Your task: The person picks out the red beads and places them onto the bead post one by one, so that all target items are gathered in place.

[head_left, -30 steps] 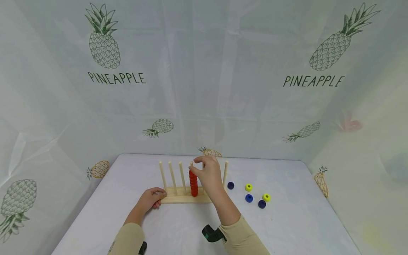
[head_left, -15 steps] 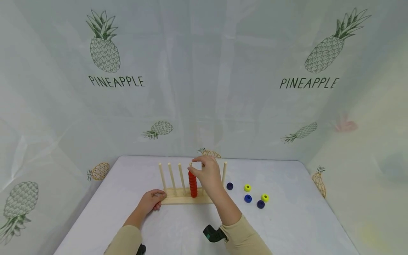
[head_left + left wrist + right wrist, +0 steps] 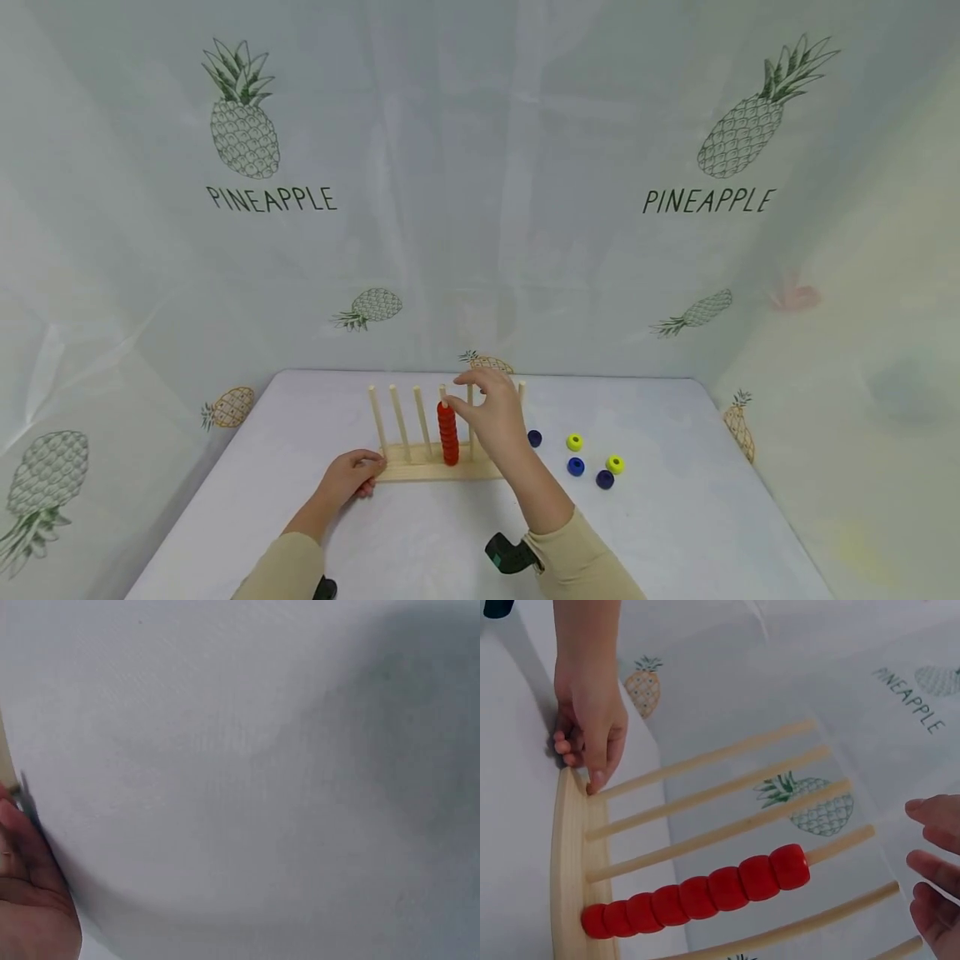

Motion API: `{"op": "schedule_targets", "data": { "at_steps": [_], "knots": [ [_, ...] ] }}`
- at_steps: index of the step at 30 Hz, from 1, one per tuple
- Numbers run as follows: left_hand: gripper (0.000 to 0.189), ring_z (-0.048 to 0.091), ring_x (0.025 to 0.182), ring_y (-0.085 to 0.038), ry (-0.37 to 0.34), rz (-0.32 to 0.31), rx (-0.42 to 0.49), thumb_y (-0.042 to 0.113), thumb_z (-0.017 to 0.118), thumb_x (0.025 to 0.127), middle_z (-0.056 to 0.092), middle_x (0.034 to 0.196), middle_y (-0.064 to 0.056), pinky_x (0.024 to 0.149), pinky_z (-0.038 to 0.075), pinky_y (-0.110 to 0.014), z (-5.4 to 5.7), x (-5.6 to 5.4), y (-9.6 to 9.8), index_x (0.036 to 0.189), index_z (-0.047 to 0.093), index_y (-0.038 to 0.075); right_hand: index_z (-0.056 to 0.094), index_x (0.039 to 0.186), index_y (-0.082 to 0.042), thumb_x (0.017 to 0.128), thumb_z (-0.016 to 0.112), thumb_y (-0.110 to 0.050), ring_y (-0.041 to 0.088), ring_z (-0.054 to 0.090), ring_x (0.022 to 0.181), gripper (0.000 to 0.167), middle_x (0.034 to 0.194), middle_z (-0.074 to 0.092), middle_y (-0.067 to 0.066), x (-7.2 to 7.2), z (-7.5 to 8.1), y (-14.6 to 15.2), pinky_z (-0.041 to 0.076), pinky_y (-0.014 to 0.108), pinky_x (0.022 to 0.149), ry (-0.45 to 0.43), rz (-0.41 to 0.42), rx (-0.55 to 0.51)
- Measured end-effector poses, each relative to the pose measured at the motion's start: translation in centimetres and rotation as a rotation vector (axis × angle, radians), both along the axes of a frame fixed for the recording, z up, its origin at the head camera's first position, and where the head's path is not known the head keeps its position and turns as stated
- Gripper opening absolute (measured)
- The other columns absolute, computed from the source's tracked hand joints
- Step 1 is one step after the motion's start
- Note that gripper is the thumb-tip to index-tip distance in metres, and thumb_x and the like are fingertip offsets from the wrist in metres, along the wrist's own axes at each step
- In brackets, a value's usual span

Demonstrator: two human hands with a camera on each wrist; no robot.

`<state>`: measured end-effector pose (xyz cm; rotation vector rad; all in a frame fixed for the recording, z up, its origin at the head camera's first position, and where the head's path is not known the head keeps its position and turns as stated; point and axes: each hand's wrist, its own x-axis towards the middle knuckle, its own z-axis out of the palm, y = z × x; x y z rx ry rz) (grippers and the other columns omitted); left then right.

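A wooden peg rack point(image 3: 431, 472) stands on the table with a row of upright pegs. One middle peg carries a stack of red beads point(image 3: 447, 435), its tip bare above them; the other pegs in sight bear none. My left hand point(image 3: 349, 475) grips the left end of the base, thumb on top. Beside the top of the red stack, my right hand point(image 3: 497, 410) hovers with thumb and fingers spread apart and nothing between them. In the right wrist view its fingertips point(image 3: 937, 862) stay clear of the peg tips. Part of the rack's right side is hidden behind this hand.
Right of the rack lie loose beads: dark blue ones point(image 3: 605, 479), a brighter blue one point(image 3: 575, 467) and yellow ones point(image 3: 615, 464). A pineapple-print curtain point(image 3: 450, 208) surrounds the white table point(image 3: 420, 533) at the back and sides.
My right hand has drawn slightly right, away from the peg with the red beads. The head view has shifted a little. My left hand keeps its grip on the base.
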<state>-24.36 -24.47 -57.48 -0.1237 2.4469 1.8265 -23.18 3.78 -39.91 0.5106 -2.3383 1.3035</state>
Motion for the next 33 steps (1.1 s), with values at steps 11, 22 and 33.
{"op": "schedule_targets", "data": {
  "at_steps": [11,22,33],
  "knots": [
    [0.022,0.057,0.055,-0.019,0.039,0.042,-0.200,0.015,0.072,0.090,0.060,0.065,-0.009,0.052,0.048,-0.028,1.6,0.3,0.4,0.103,0.066,-0.003,0.074,0.097,-0.011,0.078,0.084,-0.012,0.021,0.054,0.108,0.022,0.107,0.067,0.000,-0.3,-1.2,2.1,0.045,0.041,0.094,0.139,-0.019,0.052],
    [0.035,0.061,0.071,-0.022,0.096,-0.014,-0.353,0.016,0.074,0.088,0.062,0.087,-0.004,0.060,0.050,-0.032,3.1,0.2,0.3,0.116,0.063,-0.002,0.074,0.096,-0.011,0.077,0.084,-0.012,0.018,0.055,0.099,0.022,0.102,0.066,-0.004,-0.2,-2.9,4.4,0.048,0.037,0.086,0.182,-0.045,0.059],
    [0.052,0.059,0.106,-0.037,0.174,-0.063,-0.438,0.017,0.078,0.085,0.061,0.119,-0.018,0.084,0.051,-0.049,4.1,1.2,0.3,0.130,0.055,0.002,0.073,0.094,-0.007,0.072,0.087,-0.009,0.026,0.057,0.101,0.026,0.104,0.066,0.004,0.0,-4.9,7.3,0.045,0.047,0.088,0.388,-0.025,0.202]
  ]
}}
